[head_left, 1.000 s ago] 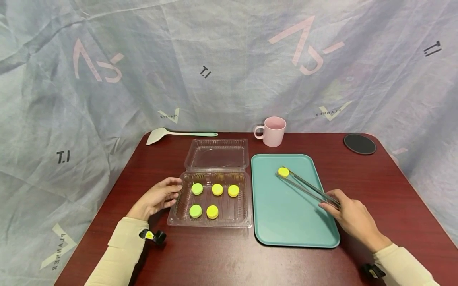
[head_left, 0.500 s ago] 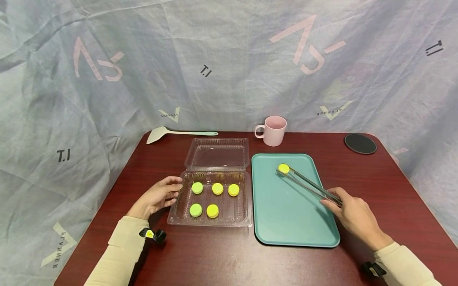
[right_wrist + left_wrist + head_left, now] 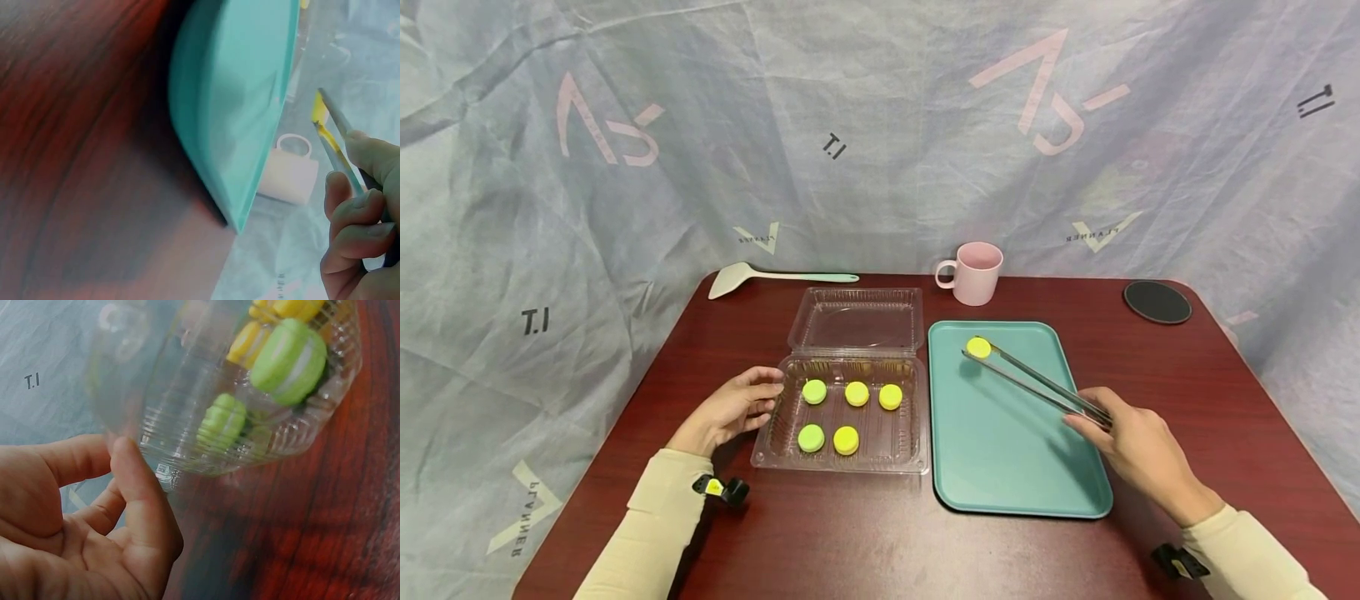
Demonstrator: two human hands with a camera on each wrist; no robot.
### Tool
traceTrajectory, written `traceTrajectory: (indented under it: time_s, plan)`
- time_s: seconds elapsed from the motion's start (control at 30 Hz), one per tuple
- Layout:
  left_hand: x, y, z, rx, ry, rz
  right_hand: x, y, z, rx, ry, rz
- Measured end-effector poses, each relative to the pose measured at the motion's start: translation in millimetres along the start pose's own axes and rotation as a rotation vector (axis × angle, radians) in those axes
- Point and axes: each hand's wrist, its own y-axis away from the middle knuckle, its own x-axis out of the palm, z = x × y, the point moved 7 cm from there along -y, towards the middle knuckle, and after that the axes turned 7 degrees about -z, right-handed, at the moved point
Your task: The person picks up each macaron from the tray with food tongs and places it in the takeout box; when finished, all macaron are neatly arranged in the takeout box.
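My right hand (image 3: pixel 1150 454) grips a pair of metal tongs (image 3: pixel 1041 387), whose tips hold a yellow macaron (image 3: pixel 978 347) over the far part of the teal tray (image 3: pixel 1015 467). The right wrist view shows the fingers curled round the tongs' handle, with the macaron (image 3: pixel 319 107) at the far end. On the other side, my left hand (image 3: pixel 730 412) pinches the left rim of a clear plastic clamshell box (image 3: pixel 838 468), thumb and forefinger meeting at its edge. The box's lid (image 3: pixel 856 327) lies back. Inside sit two green macarons (image 3: pixel 811 437) and three yellow macarons (image 3: pixel 857 393).
A pink mug (image 3: pixel 977 273) stands behind the tray. Along the back left edge of the dark red table (image 3: pixel 865 542) lies a spatula (image 3: pixel 782 277). A round black coaster (image 3: pixel 1157 301) is at the back right. Grey cloth (image 3: pixel 880 125) hangs behind the table.
The tongs have lifted the yellow macaron from the tray and swung it slightly left and away from me. My left hand keeps its place at the box.
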Motion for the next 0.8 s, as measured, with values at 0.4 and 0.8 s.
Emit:
traceTrajectory:
  time_s: [0.4,0.8]
  plan:
    - [0.4,0.8,-1.0,0.005,-0.002,-0.002,-6.7,-6.0,19.3,-0.102,-0.013,-0.010]
    - [1.0,1.6,-1.2,0.001,-0.001,-0.003,-6.5,-7.6,37.9,-0.109,-0.069,0.049]
